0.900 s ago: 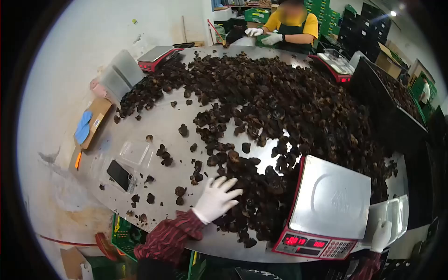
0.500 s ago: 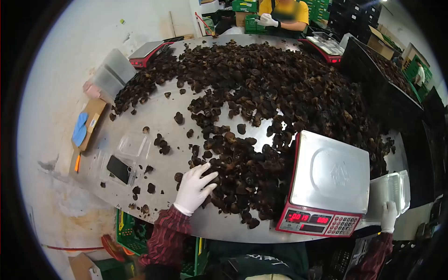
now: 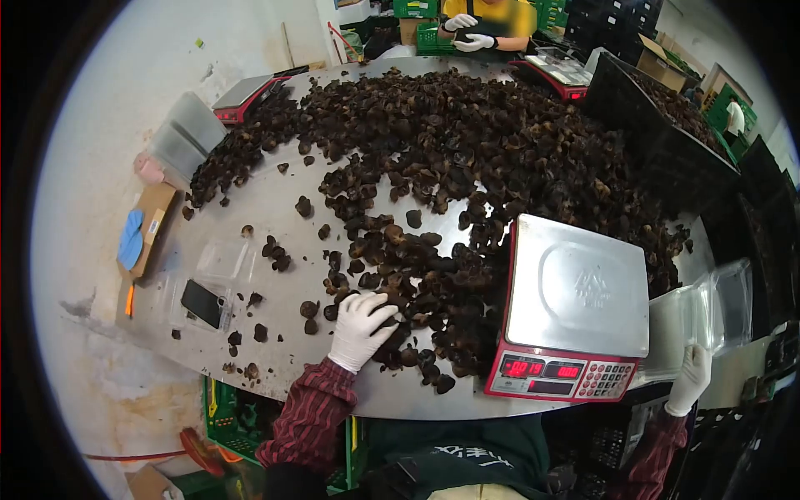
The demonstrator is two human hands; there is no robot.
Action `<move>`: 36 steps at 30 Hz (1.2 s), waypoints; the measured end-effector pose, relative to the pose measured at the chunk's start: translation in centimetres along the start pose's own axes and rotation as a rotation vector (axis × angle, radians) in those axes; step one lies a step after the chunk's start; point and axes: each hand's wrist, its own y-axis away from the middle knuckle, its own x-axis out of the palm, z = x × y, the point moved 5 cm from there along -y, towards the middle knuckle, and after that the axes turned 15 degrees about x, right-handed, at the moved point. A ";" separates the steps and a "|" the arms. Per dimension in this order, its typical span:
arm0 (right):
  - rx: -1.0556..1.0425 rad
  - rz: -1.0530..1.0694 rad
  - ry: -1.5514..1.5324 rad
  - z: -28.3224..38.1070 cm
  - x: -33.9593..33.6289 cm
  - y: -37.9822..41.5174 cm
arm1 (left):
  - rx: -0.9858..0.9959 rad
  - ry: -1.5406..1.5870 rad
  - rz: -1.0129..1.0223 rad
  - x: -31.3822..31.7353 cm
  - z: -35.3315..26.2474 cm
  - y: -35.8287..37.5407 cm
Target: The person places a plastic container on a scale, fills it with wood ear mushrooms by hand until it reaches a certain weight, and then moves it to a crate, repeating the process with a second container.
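Observation:
My left hand [image 3: 362, 332], in a white glove, is at the near edge of a heap of dark, curled wood ear mushrooms [image 3: 467, 125]. Its fingers are bent over some of the pieces, and the palm side is hidden. At the right, my gloved right hand [image 3: 690, 382] grips the near edge of a clear plastic container [image 3: 677, 321] with its lid raised. Between my hands stands a red digital scale [image 3: 579, 287] with a bare steel plate and lit red figures.
A phone [image 3: 202, 303] lies on a clear plastic box at the left of the steel table [image 3: 275, 200]. Two more scales [image 3: 247, 93] stand at the far side. Opposite is a person [image 3: 492, 29] in yellow with gloved hands. A black crate [image 3: 658, 117] borders the right.
My left hand's fingers have drawn in from a spread pose over the mushrooms. My right hand and the container have shifted, with the lid side farther out. The whole view has moved slightly.

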 end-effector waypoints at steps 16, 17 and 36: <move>-0.252 0.334 -0.145 15.1 4.1 5.8 | -0.247 0.039 -0.093 1.0 4.8 0.8; -0.052 0.320 -0.143 13.0 4.5 5.3 | -0.267 0.117 -0.139 1.1 5.4 0.8; 0.694 0.761 -0.561 13.3 10.9 6.9 | 0.400 0.327 0.174 2.9 -16.2 -19.2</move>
